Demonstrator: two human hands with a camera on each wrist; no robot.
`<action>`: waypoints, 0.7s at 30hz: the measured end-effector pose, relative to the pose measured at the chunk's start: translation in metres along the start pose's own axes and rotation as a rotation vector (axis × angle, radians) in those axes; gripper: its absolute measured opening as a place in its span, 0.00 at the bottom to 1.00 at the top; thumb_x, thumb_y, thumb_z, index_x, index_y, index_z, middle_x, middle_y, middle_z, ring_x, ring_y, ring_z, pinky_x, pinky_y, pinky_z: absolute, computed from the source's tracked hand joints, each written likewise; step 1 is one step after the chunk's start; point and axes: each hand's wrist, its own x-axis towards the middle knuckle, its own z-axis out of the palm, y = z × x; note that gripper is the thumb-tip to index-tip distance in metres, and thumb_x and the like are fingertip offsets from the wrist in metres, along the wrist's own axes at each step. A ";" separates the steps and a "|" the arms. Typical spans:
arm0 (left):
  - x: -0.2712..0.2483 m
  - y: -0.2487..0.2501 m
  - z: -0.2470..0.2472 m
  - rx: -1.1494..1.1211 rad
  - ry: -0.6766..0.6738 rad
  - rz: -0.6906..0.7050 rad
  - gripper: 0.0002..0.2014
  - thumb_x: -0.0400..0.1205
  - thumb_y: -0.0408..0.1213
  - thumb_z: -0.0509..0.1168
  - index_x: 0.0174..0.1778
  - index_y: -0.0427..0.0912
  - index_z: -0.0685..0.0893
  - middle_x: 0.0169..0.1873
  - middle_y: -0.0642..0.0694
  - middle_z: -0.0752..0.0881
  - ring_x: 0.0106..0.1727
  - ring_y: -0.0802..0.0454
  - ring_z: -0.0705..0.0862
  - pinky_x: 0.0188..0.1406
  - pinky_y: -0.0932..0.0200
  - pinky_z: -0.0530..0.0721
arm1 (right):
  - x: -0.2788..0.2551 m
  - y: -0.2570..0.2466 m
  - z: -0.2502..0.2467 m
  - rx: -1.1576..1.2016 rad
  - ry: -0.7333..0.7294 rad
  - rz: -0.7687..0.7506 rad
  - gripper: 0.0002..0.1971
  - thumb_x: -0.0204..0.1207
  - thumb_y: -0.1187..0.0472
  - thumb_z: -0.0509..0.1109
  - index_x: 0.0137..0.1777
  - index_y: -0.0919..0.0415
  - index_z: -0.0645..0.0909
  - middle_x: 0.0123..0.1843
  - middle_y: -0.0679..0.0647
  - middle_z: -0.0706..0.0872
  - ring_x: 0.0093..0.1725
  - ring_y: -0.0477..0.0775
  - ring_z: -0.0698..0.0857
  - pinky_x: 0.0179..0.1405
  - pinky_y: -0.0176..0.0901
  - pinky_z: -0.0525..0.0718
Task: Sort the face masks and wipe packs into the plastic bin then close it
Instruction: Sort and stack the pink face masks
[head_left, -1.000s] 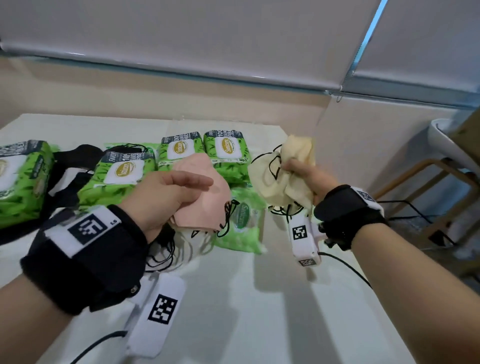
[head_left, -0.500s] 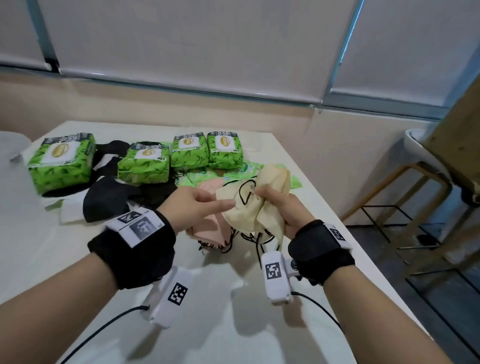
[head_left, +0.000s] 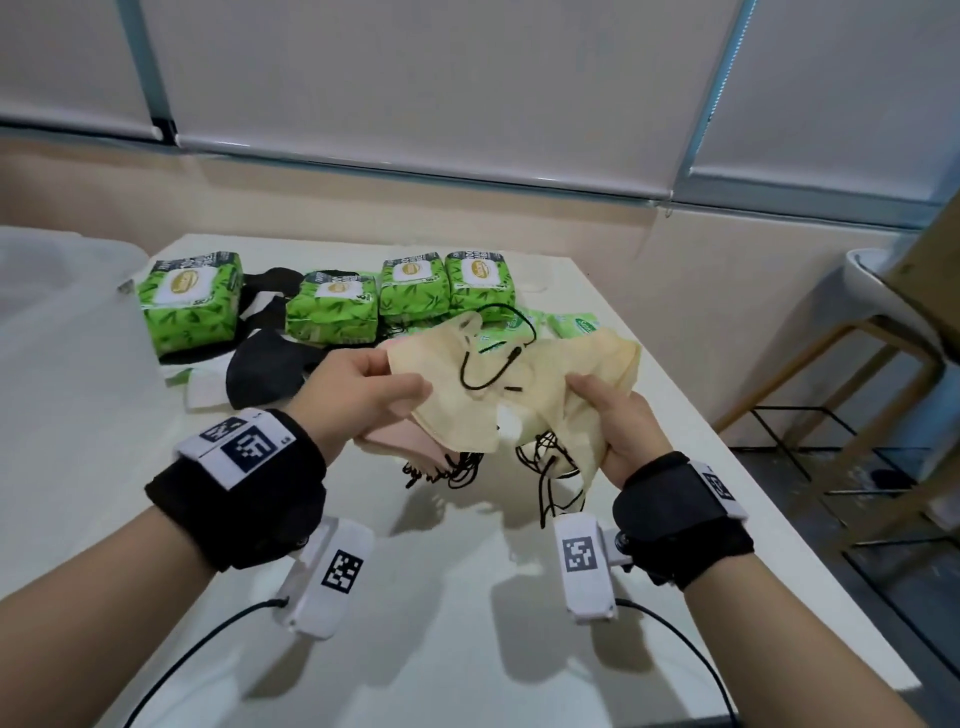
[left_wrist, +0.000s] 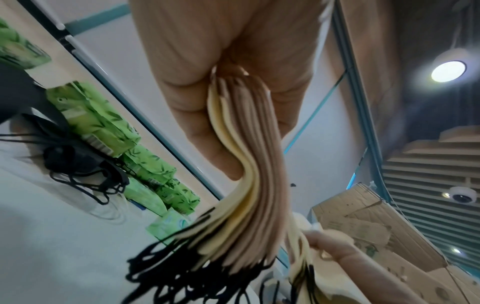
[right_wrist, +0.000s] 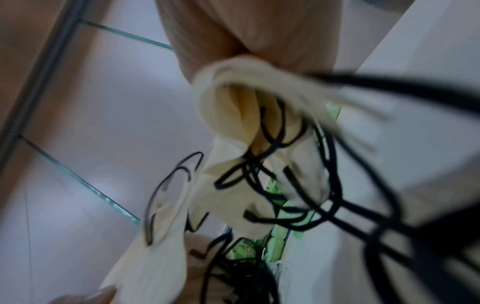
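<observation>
Both hands hold a bunch of face masks above the white table (head_left: 467, 597). My left hand (head_left: 363, 389) pinches a stack of pink masks (head_left: 400, 441) and cream masks (head_left: 467, 415); the left wrist view shows this stack (left_wrist: 249, 185) edge-on between thumb and fingers. My right hand (head_left: 618, 421) grips crumpled cream masks (head_left: 587, 374) whose black ear loops (head_left: 550, 467) dangle; the same masks (right_wrist: 233, 131) show blurred in the right wrist view. Several green wipe packs (head_left: 332, 312) lie in a row at the table's far side, with black masks (head_left: 265, 369) among them.
Small flat green wipe packets (head_left: 576, 325) lie behind the held masks. A translucent plastic bin (head_left: 47, 270) sits at the far left edge. A stool (head_left: 883, 322) and a cardboard box (head_left: 935, 260) stand to the right, past the table edge.
My right hand has carried the cream masks from the right toward the middle, and my left hand now pinches them together with the pink masks. The head view pulled back.
</observation>
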 end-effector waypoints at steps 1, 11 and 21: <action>-0.001 0.001 -0.004 -0.019 -0.002 0.004 0.10 0.67 0.27 0.75 0.42 0.33 0.88 0.38 0.37 0.89 0.36 0.45 0.85 0.35 0.59 0.84 | 0.000 0.000 -0.003 -0.012 0.030 -0.014 0.02 0.77 0.68 0.67 0.47 0.64 0.80 0.42 0.60 0.86 0.40 0.57 0.86 0.46 0.52 0.85; -0.007 -0.003 -0.010 -0.079 0.015 -0.038 0.09 0.71 0.24 0.72 0.46 0.29 0.86 0.37 0.37 0.87 0.32 0.46 0.84 0.30 0.63 0.82 | -0.012 -0.002 -0.013 -0.304 0.121 -0.136 0.07 0.76 0.66 0.64 0.37 0.60 0.78 0.34 0.55 0.82 0.35 0.56 0.82 0.33 0.41 0.79; -0.009 0.000 -0.004 -0.105 -0.012 -0.114 0.07 0.74 0.25 0.70 0.46 0.29 0.86 0.33 0.39 0.89 0.24 0.52 0.86 0.21 0.67 0.82 | -0.044 0.000 0.003 -0.726 -0.302 -0.613 0.27 0.53 0.52 0.88 0.52 0.52 0.84 0.42 0.40 0.84 0.42 0.42 0.83 0.41 0.39 0.83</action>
